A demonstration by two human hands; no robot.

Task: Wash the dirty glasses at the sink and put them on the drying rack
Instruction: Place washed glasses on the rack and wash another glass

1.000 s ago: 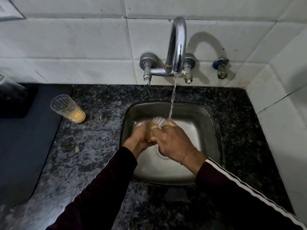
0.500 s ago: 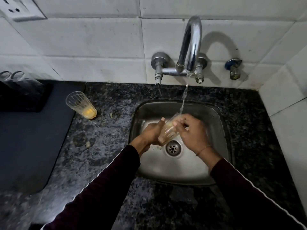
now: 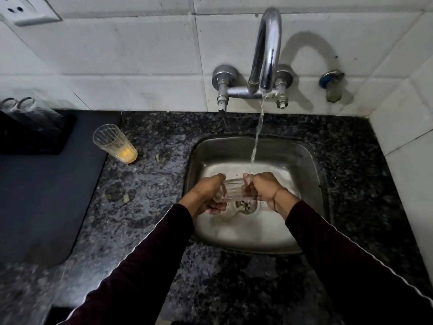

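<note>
Two hands grip ribbed glass [image 3: 234,190] sideways over sink [image 3: 311,165]: left hand [image 3: 208,193], right hand [image 3: 262,188]; tap [image 3: 267,52] water strikes right fingers.

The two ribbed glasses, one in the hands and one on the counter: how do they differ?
The held glass lies sideways over the sink, gripped by left hand and right hand; the counter glass stands untouched. Held looks clear; counter holds yellow residue. Both are ribbed.

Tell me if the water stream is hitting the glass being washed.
Cannot tell. In the head view the stream lands by the right hand, at the glass end.
</note>
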